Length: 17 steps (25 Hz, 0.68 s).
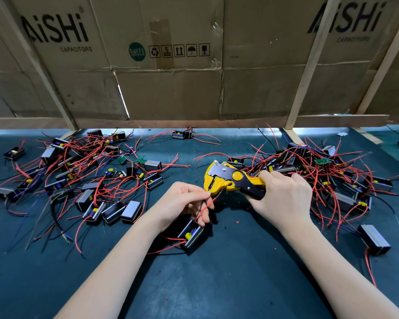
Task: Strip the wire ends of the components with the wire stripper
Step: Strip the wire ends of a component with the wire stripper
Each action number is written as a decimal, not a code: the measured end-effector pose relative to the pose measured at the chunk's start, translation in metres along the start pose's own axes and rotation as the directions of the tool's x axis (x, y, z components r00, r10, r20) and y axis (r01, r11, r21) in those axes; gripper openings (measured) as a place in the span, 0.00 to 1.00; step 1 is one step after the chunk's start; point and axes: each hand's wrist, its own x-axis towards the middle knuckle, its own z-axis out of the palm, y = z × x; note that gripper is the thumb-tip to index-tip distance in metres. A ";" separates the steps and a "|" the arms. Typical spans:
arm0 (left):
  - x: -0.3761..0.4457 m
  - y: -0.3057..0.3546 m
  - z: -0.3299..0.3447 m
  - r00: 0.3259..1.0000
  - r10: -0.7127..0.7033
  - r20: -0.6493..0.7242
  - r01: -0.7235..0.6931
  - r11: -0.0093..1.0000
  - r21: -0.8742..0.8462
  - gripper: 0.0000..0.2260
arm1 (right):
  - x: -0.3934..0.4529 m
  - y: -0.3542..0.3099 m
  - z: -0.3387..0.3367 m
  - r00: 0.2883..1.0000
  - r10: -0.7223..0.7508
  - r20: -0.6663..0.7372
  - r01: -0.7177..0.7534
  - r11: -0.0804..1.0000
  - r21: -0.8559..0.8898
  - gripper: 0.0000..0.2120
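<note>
My right hand [280, 198] grips the handles of a yellow and black wire stripper [230, 179], whose jaws point left. My left hand [182, 203] pinches a red wire [209, 203] with its end at the stripper's jaws. That wire, and a black one beside it, run down to a small black box component [190, 236] with a yellow part inside, hanging just under my left hand above the dark green mat [228, 272].
A heap of like components with red, black and blue wires [78, 178] lies at the left, another heap [332, 176] at the right. Cardboard sheets [171, 65] on wooden battens wall off the back. Small red insulation scraps [237, 222] dot the mat.
</note>
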 end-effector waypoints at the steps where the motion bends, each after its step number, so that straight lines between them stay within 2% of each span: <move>1: 0.000 0.001 0.001 1.000 -0.001 -0.002 0.001 1.000 0.000 0.12 | 0.000 0.001 0.000 1.000 0.004 0.001 -0.004 1.000 -0.005 0.21; 17: 0.002 -0.003 0.004 0.999 -0.003 -0.034 0.004 0.999 0.037 0.13 | -0.001 -0.001 0.005 0.998 0.056 0.035 -0.056 0.998 0.010 0.25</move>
